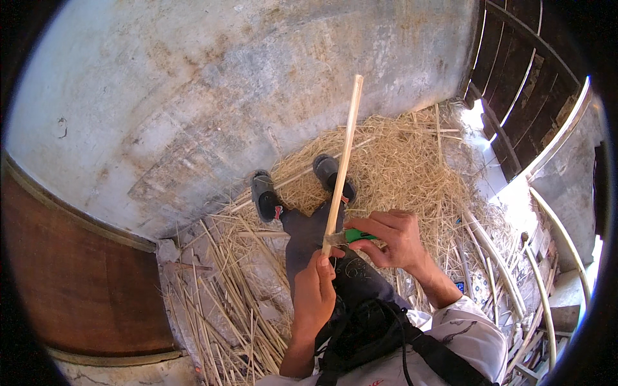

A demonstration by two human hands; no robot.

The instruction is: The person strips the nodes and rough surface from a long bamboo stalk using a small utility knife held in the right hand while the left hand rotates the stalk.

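My left hand (pixel 314 289) is closed around the lower end of a pale split bamboo strip (pixel 347 154), which points up and away over my legs toward the wall. My right hand (pixel 396 241) grips a knife by its green handle (pixel 360 235). The short blade (pixel 335 239) touches the strip just above my left fingers. How deep the blade sits in the strip I cannot tell.
Straw-like shavings (pixel 412 161) cover the floor around my dark shoes (pixel 263 195). Many thin strips (pixel 238 309) lie at my left. Long poles (pixel 496 257) lie at the right. A stained wall (pixel 257 96) stands ahead, a brown wooden panel (pixel 84 276) far left, a slatted door (pixel 521 77) far right.
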